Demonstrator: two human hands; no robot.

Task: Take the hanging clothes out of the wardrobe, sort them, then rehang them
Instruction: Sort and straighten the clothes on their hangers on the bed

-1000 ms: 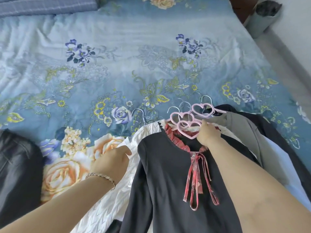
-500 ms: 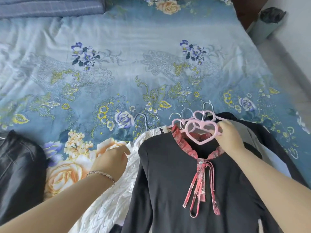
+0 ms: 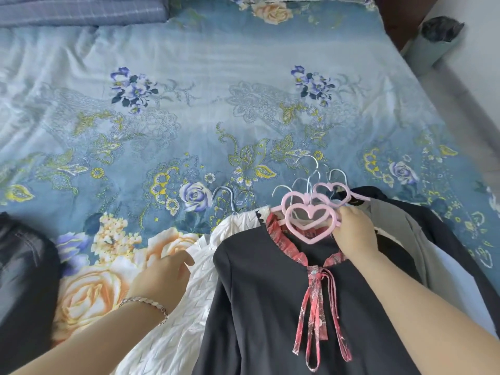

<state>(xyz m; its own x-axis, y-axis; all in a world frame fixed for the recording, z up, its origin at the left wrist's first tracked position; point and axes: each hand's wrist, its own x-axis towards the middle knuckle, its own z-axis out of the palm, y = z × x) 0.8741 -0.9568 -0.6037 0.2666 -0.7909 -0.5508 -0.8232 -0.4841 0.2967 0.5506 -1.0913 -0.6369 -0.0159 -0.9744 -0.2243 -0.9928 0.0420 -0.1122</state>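
Blue floral bedsheet (image 3: 243, 77) fills the view, with a folded blanket (image 3: 81, 9) at 11 o'clock and a bin (image 3: 433, 41) on the floor at 1 o'clock. At 8 o'clock a dark garment (image 3: 24, 280) lies by itself, well apart from the main pile.

The left hand (image 3: 162, 277), with a bracelet (image 3: 146, 303) on its wrist, rests at 7 o'clock on the edge of the white knit (image 3: 173, 334). A second ago its fingers were bunched into that fabric. Now they lie loose with the thumb out, and no grip shows.

At 6 o'clock the black dress (image 3: 270, 307) lies on top of the pile, its red ribbon (image 3: 316, 307) trailing down the front. The front heart hanger (image 3: 311, 226) has changed most. A second ago it lay low in the collar under the right hand. Now it is drawn up and stands clearer of the neckline, in front of two more pink hearts.

The right hand (image 3: 354, 234) has shifted to the hanger's 3 o'clock side and pinches the heart's right lobe. A grey garment (image 3: 400, 239) lies under the dress at 4 o'clock.

I judge this to be sorting: the clothes are out of the wardrobe and on the bed, and the black dress is being singled out by its hanger.

No brand, label or writing can be read anywhere.
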